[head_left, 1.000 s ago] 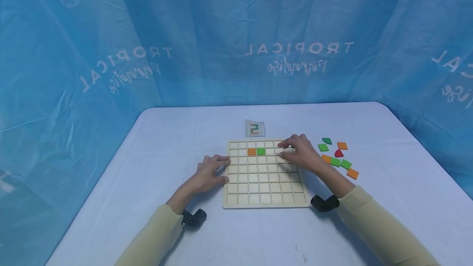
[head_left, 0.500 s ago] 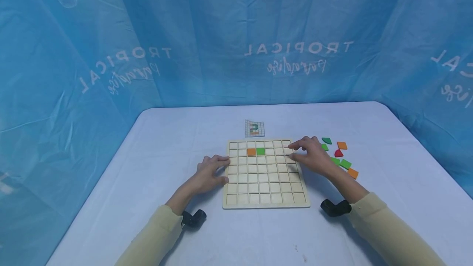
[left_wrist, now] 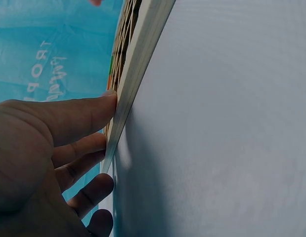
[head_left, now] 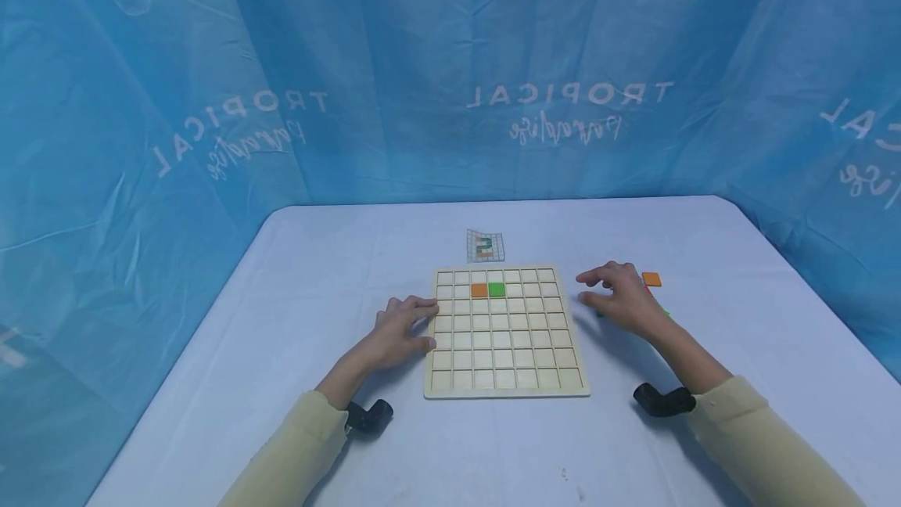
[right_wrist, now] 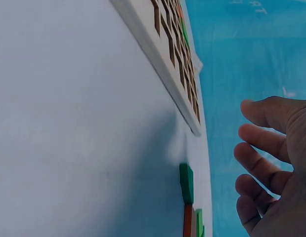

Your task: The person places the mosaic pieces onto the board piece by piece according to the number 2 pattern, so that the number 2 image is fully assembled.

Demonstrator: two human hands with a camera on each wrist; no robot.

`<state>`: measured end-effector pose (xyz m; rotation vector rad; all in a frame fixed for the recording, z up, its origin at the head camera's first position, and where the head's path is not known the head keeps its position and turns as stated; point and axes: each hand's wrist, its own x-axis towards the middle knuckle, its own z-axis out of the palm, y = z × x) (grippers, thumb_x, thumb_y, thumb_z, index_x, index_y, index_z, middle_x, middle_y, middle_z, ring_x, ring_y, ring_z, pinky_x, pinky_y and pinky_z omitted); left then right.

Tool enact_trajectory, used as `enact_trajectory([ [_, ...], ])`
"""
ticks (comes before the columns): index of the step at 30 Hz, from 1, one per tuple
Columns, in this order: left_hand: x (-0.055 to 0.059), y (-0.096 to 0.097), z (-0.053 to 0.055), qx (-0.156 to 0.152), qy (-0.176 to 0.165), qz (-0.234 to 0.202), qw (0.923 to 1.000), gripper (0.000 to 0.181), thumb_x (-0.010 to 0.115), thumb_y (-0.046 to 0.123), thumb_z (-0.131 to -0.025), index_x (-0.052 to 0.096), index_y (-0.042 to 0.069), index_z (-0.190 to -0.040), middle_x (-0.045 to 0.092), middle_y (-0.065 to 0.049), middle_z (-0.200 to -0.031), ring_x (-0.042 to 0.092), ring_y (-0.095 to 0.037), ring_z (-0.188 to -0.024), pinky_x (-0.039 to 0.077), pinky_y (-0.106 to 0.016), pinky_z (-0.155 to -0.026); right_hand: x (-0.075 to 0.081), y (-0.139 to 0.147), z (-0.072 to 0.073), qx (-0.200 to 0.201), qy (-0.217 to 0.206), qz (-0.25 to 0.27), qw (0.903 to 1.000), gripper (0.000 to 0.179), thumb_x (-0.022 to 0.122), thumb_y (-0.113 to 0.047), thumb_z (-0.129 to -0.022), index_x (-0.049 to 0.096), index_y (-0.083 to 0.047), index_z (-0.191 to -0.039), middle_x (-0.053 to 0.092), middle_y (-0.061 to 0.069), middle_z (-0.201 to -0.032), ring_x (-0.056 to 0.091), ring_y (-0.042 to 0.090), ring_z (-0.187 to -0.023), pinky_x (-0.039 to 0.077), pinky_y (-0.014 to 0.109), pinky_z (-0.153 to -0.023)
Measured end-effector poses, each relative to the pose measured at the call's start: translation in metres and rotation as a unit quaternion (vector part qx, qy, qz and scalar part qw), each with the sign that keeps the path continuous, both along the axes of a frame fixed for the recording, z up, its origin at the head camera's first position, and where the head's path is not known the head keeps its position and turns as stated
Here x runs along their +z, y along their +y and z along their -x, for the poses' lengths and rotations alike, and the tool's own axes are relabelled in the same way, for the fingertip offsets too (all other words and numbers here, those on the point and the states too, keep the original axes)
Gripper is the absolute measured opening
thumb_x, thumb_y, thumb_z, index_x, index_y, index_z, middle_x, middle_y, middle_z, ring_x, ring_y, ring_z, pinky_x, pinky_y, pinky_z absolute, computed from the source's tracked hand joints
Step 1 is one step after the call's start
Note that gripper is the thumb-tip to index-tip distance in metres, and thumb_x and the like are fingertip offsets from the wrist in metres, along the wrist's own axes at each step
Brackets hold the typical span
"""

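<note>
A pale wooden grid board [head_left: 521, 339] lies flat on the table. An orange square tile [head_left: 479, 290] and a green square tile [head_left: 497, 289] sit side by side in its second row from the top. My left hand [head_left: 397, 332] touches the board's left edge; in the left wrist view the thumb [left_wrist: 88, 116] meets the board's side, fingers spread and loosely bent. My right hand [head_left: 624, 300] hovers right of the board with nothing between thumb and fingers. It hides most of the loose pieces. The right wrist view shows a dark green piece [right_wrist: 186, 182] below it.
A small card [head_left: 486, 246] with a printed grid pattern lies just behind the board. An orange tile [head_left: 651, 279] shows beyond my right hand on the white tablecloth [head_left: 338, 257]. A blue curtain [head_left: 422, 37] hangs behind the table.
My right hand has moved right, from over the board's upper right to above the loose pieces, covering most of them. The left hand and the board have stayed in place.
</note>
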<state>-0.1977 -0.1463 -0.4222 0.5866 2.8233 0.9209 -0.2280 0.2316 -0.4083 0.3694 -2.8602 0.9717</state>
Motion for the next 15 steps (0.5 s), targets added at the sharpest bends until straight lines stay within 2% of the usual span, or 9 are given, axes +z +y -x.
enact_trajectory([
  [4, 0.000, 0.001, 0.000, 0.005, -0.002, 0.002, 1.0000, 0.057, 0.074, 0.019, -0.085, 0.054, 0.004, -0.136, 0.047, -0.004, -0.141, 0.037, -0.024, -0.114, 0.028, -0.043, -0.087, -0.001, 0.007, -0.001, -0.010, -0.006, 0.003, 0.9999, 0.031, 0.070, -0.014, -0.087, 0.068, 0.000, -0.114, 0.060, 0.016, -0.106, 0.044, 0.034, -0.101, 0.038, 0.046, -0.077],
  [11, 0.001, 0.001, 0.000, 0.011, -0.008, 0.000, 0.9999, 0.057, 0.074, 0.019, -0.084, 0.054, 0.005, -0.135, 0.048, -0.003, -0.141, 0.035, -0.027, -0.123, 0.027, -0.046, -0.091, -0.007, 0.017, 0.000, -0.027, -0.004, -0.010, 0.9996, 0.030, 0.071, -0.012, -0.085, 0.069, 0.002, -0.111, 0.060, 0.020, -0.109, 0.044, 0.035, -0.101, 0.038, 0.048, -0.078],
  [15, 0.001, 0.001, 0.000, 0.008, -0.009, -0.002, 0.9999, 0.057, 0.074, 0.019, -0.084, 0.054, 0.005, -0.136, 0.047, -0.003, -0.141, 0.036, -0.026, -0.119, 0.028, -0.045, -0.089, -0.010, 0.020, -0.001, -0.032, -0.002, -0.018, 0.9993, 0.029, 0.070, -0.010, -0.083, 0.070, 0.002, -0.110, 0.061, 0.021, -0.108, 0.044, 0.036, -0.101, 0.039, 0.049, -0.079],
])
